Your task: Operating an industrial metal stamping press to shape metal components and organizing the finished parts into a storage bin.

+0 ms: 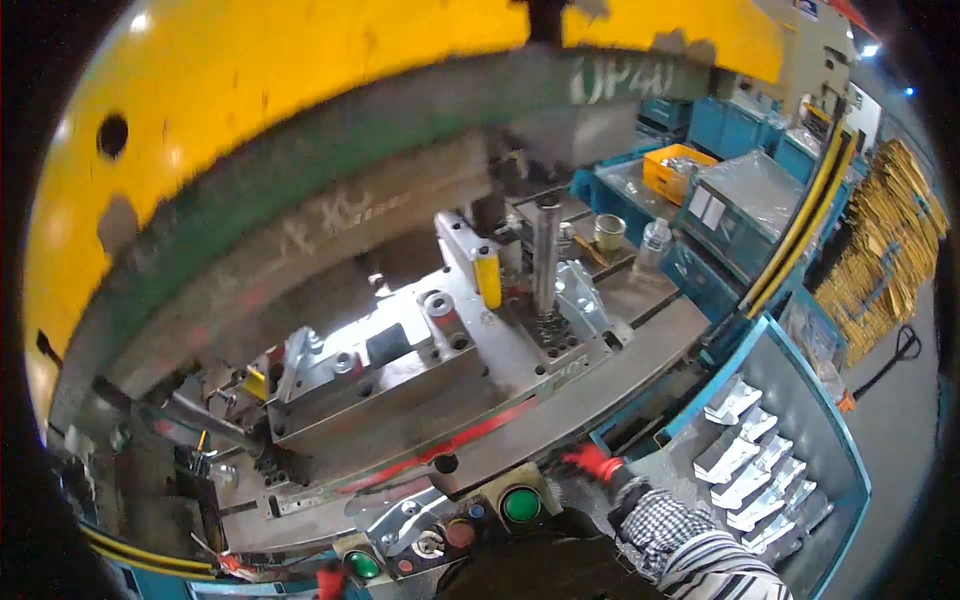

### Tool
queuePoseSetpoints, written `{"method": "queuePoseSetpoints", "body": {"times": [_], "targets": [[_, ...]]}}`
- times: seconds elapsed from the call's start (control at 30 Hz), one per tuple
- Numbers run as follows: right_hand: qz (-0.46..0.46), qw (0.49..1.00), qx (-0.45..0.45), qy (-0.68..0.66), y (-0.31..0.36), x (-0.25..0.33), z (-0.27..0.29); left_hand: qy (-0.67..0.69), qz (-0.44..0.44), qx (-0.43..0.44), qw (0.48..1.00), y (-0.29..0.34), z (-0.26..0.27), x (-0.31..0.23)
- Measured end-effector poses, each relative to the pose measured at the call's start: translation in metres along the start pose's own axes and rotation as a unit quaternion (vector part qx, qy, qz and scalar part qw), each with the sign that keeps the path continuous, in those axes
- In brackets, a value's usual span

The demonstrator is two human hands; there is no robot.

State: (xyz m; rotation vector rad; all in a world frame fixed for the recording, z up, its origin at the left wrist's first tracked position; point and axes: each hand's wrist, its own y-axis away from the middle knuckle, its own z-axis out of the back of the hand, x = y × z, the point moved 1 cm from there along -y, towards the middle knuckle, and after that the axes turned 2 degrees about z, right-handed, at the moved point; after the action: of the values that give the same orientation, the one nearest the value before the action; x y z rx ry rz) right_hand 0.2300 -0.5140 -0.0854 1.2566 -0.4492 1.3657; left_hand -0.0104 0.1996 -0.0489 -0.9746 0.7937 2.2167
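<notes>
At the lower edge, a small part of my left hand (330, 579) shows in a red glove, beside a green push button (363, 565); its fingers are mostly hidden. My right hand (594, 463), also red-gloved, is over the front of the press bed, up and right of a second green button (521, 504). Its fingers look spread, with nothing visible in them. Between the buttons, a bent silver metal bracket (405, 519) lies by the control box, next to a red button (459, 533). In front of me is the lower die (390, 375) of a press.
A blue bin (842, 450) at right holds several stamped metal parts (755, 465). The yellow press frame (250, 60) and green-edged ram (330, 130) hang overhead. A steel guide post (546, 255) rises from the bed. Yellow-black guard bars (800, 220) slant at right.
</notes>
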Motion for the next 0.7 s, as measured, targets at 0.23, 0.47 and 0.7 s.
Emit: {"method": "queuePoseSetpoints", "body": {"times": [0.23, 0.47, 0.7], "targets": [[0.091, 0.861, -0.456, -0.205, -0.066, -0.066, 0.254, 0.131, -0.298, -0.027, 0.945, -0.03, 0.016, -0.289], [0.038, 0.868, -0.47, 0.151, -0.196, -0.03, 0.313, -0.236, -0.542, -0.252, 0.766, -0.072, -0.06, -0.528], [0.019, 0.916, -0.388, 0.097, -0.234, -0.009, 0.247, -0.409, -0.444, -0.328, 0.727, -0.106, -0.11, -0.545]]}}
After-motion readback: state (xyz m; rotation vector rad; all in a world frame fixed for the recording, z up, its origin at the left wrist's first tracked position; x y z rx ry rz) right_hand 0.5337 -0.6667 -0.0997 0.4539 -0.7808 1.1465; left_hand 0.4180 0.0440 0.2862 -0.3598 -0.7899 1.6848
